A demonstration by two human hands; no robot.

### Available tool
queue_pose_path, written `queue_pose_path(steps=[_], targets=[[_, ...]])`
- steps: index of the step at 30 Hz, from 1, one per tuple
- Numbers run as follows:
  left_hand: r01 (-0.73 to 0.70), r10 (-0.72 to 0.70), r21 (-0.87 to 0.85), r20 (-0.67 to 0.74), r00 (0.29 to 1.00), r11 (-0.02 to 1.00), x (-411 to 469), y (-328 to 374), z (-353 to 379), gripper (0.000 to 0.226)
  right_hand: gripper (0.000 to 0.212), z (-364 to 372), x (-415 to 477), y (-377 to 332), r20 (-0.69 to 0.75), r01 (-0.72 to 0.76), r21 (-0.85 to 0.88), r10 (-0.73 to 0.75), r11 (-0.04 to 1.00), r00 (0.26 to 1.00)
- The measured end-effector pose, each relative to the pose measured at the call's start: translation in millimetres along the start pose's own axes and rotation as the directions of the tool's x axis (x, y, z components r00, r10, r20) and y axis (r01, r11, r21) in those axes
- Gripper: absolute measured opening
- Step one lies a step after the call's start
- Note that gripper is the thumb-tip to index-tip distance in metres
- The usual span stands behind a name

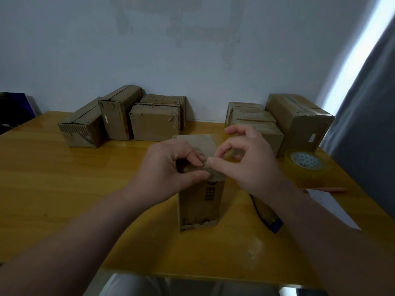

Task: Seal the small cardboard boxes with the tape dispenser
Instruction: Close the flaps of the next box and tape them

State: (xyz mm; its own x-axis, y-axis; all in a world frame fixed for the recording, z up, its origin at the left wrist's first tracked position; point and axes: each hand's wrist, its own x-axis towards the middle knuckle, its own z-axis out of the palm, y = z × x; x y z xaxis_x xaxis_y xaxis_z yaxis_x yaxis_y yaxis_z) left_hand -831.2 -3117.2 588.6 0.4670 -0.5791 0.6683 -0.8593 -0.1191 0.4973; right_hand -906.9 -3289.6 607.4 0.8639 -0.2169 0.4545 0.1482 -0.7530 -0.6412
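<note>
A small tall cardboard box (199, 207) stands upright in the middle of the yellow table (64, 184). Its far top flap (195, 141) is raised. My left hand (171, 165) pinches a near top flap of the box between thumb and fingers. My right hand (250, 161) pinches the same flap's edge from the right with thumb and forefinger, the other fingers lifted. A roll of clear tape (306, 165) lies flat on the table to the right, apart from both hands.
Several closed cardboard boxes stand at the back left (119, 120) and back right (297, 122) against the wall. A dark-handled tool (268, 216) lies under my right wrist. A pencil (327, 190) and white paper (333, 208) lie at the right edge. A grey curtain (367, 133) hangs right.
</note>
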Motion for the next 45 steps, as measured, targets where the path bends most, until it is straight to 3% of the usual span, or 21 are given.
queue_pose_path(steps=[5, 11, 14, 17, 20, 25, 33, 37, 41, 45], targets=[[-0.04, 0.04, 0.063, -0.006, 0.999, 0.997, -1.9, 0.9, 3.1, 0.021, 0.049, 3.2, -2.1, -1.1, -0.062, -0.042, -0.026, 0.04, 0.999, 0.997], [-0.121, 0.113, 0.111, 0.076, 0.991, 0.986, -4.9, -4.1, 1.9, 0.024, 0.037, 8.2, -4.8, 5.2, -0.274, -0.076, -0.038, 0.063, 0.996, 0.96], [-0.119, 0.11, 0.114, 0.079, 0.991, 0.986, -6.0, -4.7, 2.1, 0.027, 0.04, 3.8, -20.5, 4.5, -0.377, 0.04, -0.144, -0.092, 0.989, 0.922], [-0.135, 0.127, 0.14, 0.063, 0.99, 0.981, -4.1, -4.7, 1.4, 0.028, 0.047, 8.4, -42.1, 4.9, -0.203, 0.221, -0.464, -0.346, 0.857, 0.916], [-0.126, 0.12, 0.139, 0.049, 0.992, 0.982, -3.6, -5.1, -0.2, 0.029, 0.051, 17.3, -49.2, 11.1, -0.021, 0.281, -0.583, -0.36, 0.762, 0.933], [-0.109, 0.103, 0.141, 0.05, 0.993, 0.984, -3.6, -5.1, -2.4, 0.03, 0.05, 11.1, -40.9, 18.3, 0.021, 0.244, -0.688, -0.317, 0.684, 0.948], [-0.106, 0.087, 0.168, 0.115, 0.99, 0.98, -7.9, -0.9, -7.3, 0.035, 0.054, 8.3, -38.4, 10.1, -0.027, 0.197, -0.758, -0.331, 0.622, 0.943], [-0.102, 0.071, 0.196, 0.158, 0.985, 0.975, -9.6, 3.9, -14.1, 0.042, 0.063, 8.6, -40.7, 8.5, -0.016, 0.156, -0.76, -0.258, 0.631, 0.966], [-0.11, 0.06, 0.253, 0.199, 0.978, 0.961, -10.3, 8.4, -17.9, 0.045, 0.077, 4.8, -36.5, 7.9, -0.023, 0.089, -0.678, -0.142, 0.73, 0.99], [-0.135, 0.095, 0.295, 0.147, 0.985, 0.946, -11.7, 15.9, -10.5, 0.044, 0.062, 3.2, -40.4, -2.2, -0.007, 0.264, -0.524, -0.314, 0.81, 0.949]])
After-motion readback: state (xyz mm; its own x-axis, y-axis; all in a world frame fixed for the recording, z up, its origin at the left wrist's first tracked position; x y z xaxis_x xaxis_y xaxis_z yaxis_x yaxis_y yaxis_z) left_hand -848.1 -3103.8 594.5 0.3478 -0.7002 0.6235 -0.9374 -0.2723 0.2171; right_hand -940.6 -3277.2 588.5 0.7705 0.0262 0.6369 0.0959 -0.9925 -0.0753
